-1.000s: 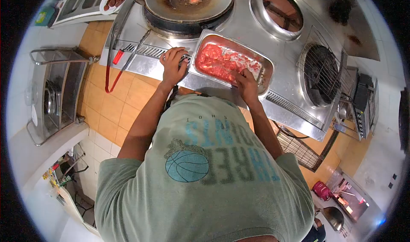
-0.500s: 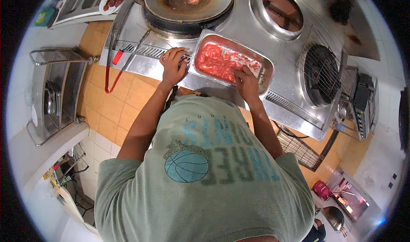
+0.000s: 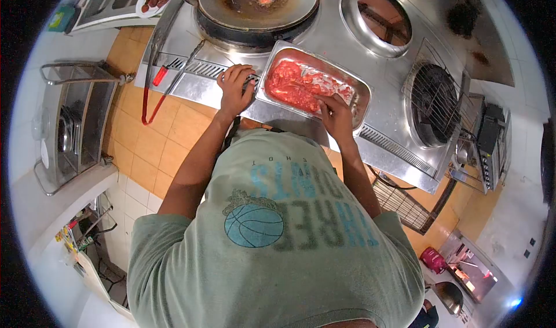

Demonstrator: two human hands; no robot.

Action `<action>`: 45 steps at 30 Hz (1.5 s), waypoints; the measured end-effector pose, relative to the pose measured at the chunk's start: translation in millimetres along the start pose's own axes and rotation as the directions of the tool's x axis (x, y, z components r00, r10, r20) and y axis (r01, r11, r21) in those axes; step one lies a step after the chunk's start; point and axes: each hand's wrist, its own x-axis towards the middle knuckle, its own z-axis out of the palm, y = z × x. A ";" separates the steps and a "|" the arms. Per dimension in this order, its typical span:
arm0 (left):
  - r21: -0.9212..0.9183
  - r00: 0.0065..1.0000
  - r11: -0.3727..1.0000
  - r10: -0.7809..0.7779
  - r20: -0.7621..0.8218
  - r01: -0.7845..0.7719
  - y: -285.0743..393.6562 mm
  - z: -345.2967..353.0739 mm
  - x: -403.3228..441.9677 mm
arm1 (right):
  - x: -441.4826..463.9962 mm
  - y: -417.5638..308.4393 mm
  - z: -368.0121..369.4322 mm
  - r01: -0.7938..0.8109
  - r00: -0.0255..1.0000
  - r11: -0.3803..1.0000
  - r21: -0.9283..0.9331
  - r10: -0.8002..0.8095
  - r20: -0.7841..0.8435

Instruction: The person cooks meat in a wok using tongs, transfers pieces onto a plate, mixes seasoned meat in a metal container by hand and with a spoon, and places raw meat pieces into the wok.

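A steel tray (image 3: 356,115) on the stove's front edge holds raw-looking meat (image 3: 294,89) in a wet red coating, mostly heaped toward the left. My right hand (image 3: 336,115) reaches over the near side of the tray, its bent fingers pinched together at the meat; the fingertips are partly hidden. To the left of the tray, my left hand (image 3: 236,90) lies on the slotted front strip of the stove with its fingers apart, holding nothing. Behind the tray, a wide two-handled wok (image 3: 214,9) sits on a burner with brownish oil and an orange piece in its middle.
Long tongs with red handles (image 3: 153,111) hang over the front edge at left. At right are a round burner opening (image 3: 351,24) and a burner under a wire grate (image 3: 427,96). A white plate (image 3: 142,7) of cooked meat stands far left.
My right hand has shifted slightly left and up within the tray, and the meat near its fingers looks a little rearranged. My left hand stays in place.
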 end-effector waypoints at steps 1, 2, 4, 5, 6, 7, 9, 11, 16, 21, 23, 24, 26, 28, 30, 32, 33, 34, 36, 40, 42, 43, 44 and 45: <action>0.004 1.000 1.000 -0.001 0.001 0.001 0.6 0.0 0.1 | 0.4 2.1 1.4 -0.005 1.000 0.999 -0.036 0.005 -0.008; -0.003 1.000 1.000 -0.002 0.000 0.002 0.6 0.5 -0.5 | 0.1 6.1 4.5 -0.010 1.000 0.997 -0.072 0.009 -0.015; -0.012 1.000 1.000 -0.006 -0.006 0.005 -0.6 0.4 -0.5 | 1.5 12.8 10.4 -0.009 1.000 0.996 -0.092 0.006 -0.027; -0.007 1.000 1.000 -0.006 -0.006 0.006 -1.2 0.5 -1.0 | 1.1 16.2 12.6 -0.007 0.999 0.997 -0.078 0.005 -0.032; -0.004 1.000 1.000 -0.005 -0.006 0.005 -1.2 0.8 -1.1 | 1.0 18.3 13.3 -0.008 0.999 0.998 -0.065 0.005 -0.039; -0.002 1.000 1.000 -0.004 -0.006 0.004 -1.1 1.4 -0.7 | 1.9 19.9 14.3 -0.030 0.999 0.997 -0.075 0.028 -0.028; 0.003 1.000 1.000 0.002 -0.007 -0.002 -1.6 1.5 -0.4 | 4.6 19.0 19.0 -0.075 0.997 0.993 -0.095 0.075 -0.006; 0.007 1.000 1.000 0.002 -0.008 -0.002 -0.9 1.6 -0.8 | 7.7 14.0 23.2 -0.112 0.991 0.986 -0.123 0.119 0.052; 0.012 1.000 1.000 0.003 -0.031 -0.002 -1.1 2.4 -1.2 | 10.8 7.9 17.6 -0.142 0.981 0.956 -0.256 0.171 0.094; -0.001 1.000 1.000 -0.009 -0.029 0.009 -0.1 2.0 -1.7 | 15.3 13.0 7.3 -0.091 0.996 0.982 -0.166 0.091 -0.010; 0.005 1.000 1.000 -0.016 -0.012 0.016 1.4 0.8 -1.4 | 19.4 20.6 20.5 -0.109 0.992 0.982 -0.156 0.118 0.052; 0.014 1.000 1.000 -0.021 0.003 0.021 1.6 0.0 -1.6 | 19.9 20.3 26.0 -0.118 0.988 0.981 -0.151 0.131 0.082; 0.012 1.000 1.000 -0.023 0.005 0.023 1.8 0.3 -0.5 | 17.8 19.0 33.0 -0.059 0.989 0.981 -0.183 0.082 0.124; -0.009 1.000 1.000 -0.018 -0.020 0.018 1.0 1.2 -0.6 | 15.9 11.1 28.5 -0.042 0.990 0.976 -0.212 0.069 0.122; -0.005 1.000 1.000 -0.019 -0.023 0.019 0.2 1.7 -0.7 | 14.2 4.2 13.9 -0.071 0.993 0.968 -0.239 0.092 0.077; -0.009 1.000 1.000 -0.022 -0.021 0.021 0.3 1.7 -1.6 | 18.7 5.3 9.3 -0.033 0.999 0.977 -0.210 0.041 0.033; -0.014 1.000 1.000 -0.022 -0.019 0.022 0.8 1.3 -1.0 | 21.2 7.2 8.3 -0.016 1.000 0.980 -0.197 0.018 0.008; -0.021 1.000 1.000 -0.021 -0.015 0.021 1.4 1.5 -0.6 | 23.9 7.7 12.0 -0.014 0.999 0.983 -0.183 0.019 0.026; -0.009 1.000 1.000 -0.016 -0.003 0.016 1.2 1.3 -0.3 | 28.5 5.3 22.6 -0.010 0.998 0.988 -0.153 0.020 0.064; -0.017 1.000 1.000 -0.011 -0.011 0.011 -0.1 1.1 -1.0 | 33.6 1.6 5.2 -0.031 0.974 0.957 -0.289 0.094 0.205; -0.002 1.000 1.000 -0.013 -0.014 0.013 -1.2 2.2 -2.0 | 37.2 -0.6 -2.0 -0.065 0.973 0.965 -0.255 0.118 0.198; 0.004 1.000 1.000 -0.012 -0.014 0.013 -1.0 3.4 -1.8 | 39.1 0.5 1.5 -0.031 0.980 0.965 -0.260 0.080 0.183; 0.005 1.000 1.000 -0.013 -0.010 0.013 -0.7 4.3 -1.6 | 43.0 2.2 7.5 0.005 0.985 0.964 -0.266 0.041 0.168; 0.008 1.000 1.000 -0.015 -0.006 0.015 -1.1 4.1 -1.4 | 46.2 5.3 12.2 0.041 0.988 0.961 -0.272 0.001 0.153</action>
